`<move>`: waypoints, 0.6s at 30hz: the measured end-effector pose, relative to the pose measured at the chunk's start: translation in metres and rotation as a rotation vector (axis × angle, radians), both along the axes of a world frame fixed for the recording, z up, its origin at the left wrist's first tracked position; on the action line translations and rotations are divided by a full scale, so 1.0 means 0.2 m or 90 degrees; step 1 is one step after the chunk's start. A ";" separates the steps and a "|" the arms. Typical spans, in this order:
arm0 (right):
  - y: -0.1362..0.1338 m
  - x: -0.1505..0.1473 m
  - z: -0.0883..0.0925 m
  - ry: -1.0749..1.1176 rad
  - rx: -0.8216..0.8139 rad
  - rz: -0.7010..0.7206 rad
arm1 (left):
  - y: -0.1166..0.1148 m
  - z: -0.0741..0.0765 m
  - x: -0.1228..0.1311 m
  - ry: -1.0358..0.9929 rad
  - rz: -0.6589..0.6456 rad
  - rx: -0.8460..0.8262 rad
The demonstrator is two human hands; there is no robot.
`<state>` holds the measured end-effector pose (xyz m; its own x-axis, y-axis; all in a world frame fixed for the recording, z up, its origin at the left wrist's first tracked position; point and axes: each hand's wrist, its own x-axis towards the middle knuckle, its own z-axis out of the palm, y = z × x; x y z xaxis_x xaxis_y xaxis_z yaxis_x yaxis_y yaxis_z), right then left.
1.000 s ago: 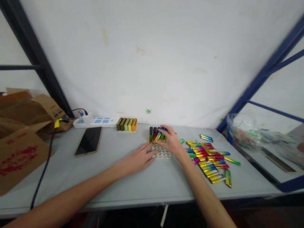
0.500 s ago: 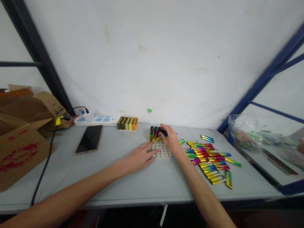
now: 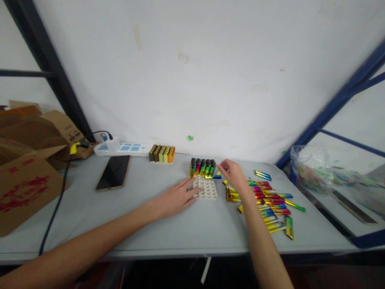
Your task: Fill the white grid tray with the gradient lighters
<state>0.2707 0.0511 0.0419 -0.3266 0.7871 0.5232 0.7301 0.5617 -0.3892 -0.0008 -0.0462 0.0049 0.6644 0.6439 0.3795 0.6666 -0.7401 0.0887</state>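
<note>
A white tray with rows of holes point(image 3: 207, 189) lies on the table. Shiny lighters with black tops point(image 3: 203, 166) stand upright in its far rows, and a yellow-and-blue lighter point(image 3: 213, 176) lies flat in front of them. My left hand point(image 3: 180, 195) rests at the tray's left edge, fingers spread and the tips over the holes. Just right of the standing lighters is my right hand point(image 3: 233, 173), its fingers bent and drawn together. A small yellow bit shows below its fingertips; whether it is gripped cannot be made out.
A loose pile of shiny coloured lighters point(image 3: 270, 200) spreads to the right, partly behind my right forearm. Further left are a filled lighter tray point(image 3: 162, 153), a phone point(image 3: 113, 172), a power strip point(image 3: 132, 149) and a cardboard box point(image 3: 27, 184). A blue frame point(image 3: 327, 108) borders the right side.
My right hand has moved right, off the standing lighters, uncovering them and the one lying flat. Some pile lighters near my right forearm have shifted. My left hand stays at the tray.
</note>
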 end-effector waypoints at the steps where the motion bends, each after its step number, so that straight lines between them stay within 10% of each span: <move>1: 0.00 0.04 0.00 -0.030 -0.035 -0.024 | 0.00 0.00 0.00 0.000 -0.001 0.001; 7: -0.01 0.13 -0.05 -0.153 -0.199 -0.010 | 0.00 -0.01 0.00 -0.010 -0.003 -0.002; 18: 0.02 0.06 -0.08 -0.092 -0.182 0.109 | 0.00 -0.01 0.00 -0.011 0.002 -0.014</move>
<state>0.2836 0.0543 0.0261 -0.5209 0.8225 0.2283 0.6935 0.5637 -0.4486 -0.0010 -0.0457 0.0038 0.6559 0.6539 0.3770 0.6669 -0.7360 0.1163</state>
